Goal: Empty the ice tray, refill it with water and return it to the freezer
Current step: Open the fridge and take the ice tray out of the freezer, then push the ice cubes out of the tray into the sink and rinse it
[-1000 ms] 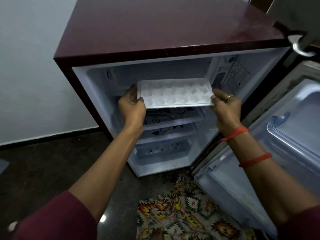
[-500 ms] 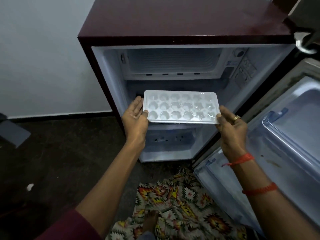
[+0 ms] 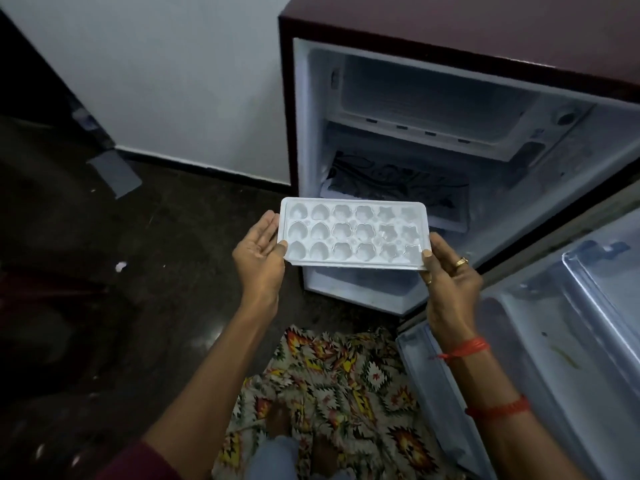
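Note:
A white ice tray [image 3: 353, 233] with several shaped pockets full of ice is held level in front of the open fridge. My left hand [image 3: 259, 254] holds its left end, thumb on the near corner and fingers under the edge. My right hand [image 3: 446, 271] grips the right end, thumb on the near right corner. The freezer compartment [image 3: 433, 95] at the top of the maroon fridge [image 3: 485, 26] stands open and looks bare.
The fridge door [image 3: 571, 323] hangs open at the right, its shelves toward me. A patterned garment [image 3: 332, 386] and a foot show below. Dark floor [image 3: 138, 271] spreads left, with a white wall [image 3: 156, 81] behind and a grey flat object [image 3: 114, 171] by the skirting.
Both hands have drawn the tray out of the freezer and down toward me. The view has swung left, so the fridge now sits at the right.

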### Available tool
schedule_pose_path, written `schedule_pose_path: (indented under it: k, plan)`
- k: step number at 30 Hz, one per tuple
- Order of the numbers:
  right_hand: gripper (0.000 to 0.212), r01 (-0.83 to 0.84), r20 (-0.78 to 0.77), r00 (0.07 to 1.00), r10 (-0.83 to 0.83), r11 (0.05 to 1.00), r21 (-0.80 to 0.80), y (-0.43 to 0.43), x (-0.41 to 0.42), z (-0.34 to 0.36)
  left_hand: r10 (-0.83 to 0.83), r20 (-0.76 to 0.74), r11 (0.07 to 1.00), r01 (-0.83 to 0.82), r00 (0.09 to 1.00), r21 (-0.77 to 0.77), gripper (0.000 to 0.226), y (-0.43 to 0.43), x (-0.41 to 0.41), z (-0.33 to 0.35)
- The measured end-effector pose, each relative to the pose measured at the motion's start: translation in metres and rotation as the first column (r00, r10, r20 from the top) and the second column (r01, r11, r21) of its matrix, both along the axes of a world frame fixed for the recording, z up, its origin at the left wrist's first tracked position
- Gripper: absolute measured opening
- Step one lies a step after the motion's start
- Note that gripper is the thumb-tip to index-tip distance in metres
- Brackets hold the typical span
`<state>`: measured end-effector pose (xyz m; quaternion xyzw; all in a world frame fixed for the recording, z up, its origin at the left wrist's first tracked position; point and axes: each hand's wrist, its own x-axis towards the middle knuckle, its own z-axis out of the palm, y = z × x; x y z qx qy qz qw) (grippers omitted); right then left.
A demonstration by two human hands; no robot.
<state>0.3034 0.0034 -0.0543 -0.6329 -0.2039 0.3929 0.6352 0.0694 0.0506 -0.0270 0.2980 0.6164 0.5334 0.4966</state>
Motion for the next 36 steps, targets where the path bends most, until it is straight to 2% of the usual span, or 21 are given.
schedule_pose_path:
  k: [8, 16, 29, 36]
  plan:
    - [0.028, -0.231, -0.035, 0.972, 0.231, 0.973, 0.010, -0.013, -0.070, 0.000, 0.238, -0.009, 0.971, -0.238, 0.971, -0.029, 0.055, -0.062, -0.071, 0.006]
    - [0.036, -0.455, -0.021, 0.890, 0.455, 0.890, -0.002, -0.032, -0.149, -0.007, 0.482, -0.011, 0.875, -0.483, 0.876, -0.037, 0.055, -0.135, -0.144, 0.003]
    - [0.035, -0.744, -0.050, 0.668, 0.743, 0.667, -0.024, -0.120, -0.275, -0.001, 0.790, 0.033, 0.613, -0.788, 0.612, -0.061, 0.054, -0.302, -0.229, -0.001]
    - [0.035, -0.888, -0.039, 0.459, 0.888, 0.458, -0.026, -0.187, -0.328, 0.012, 0.904, 0.048, 0.427, -0.902, 0.424, -0.060, 0.054, -0.409, -0.248, 0.007]
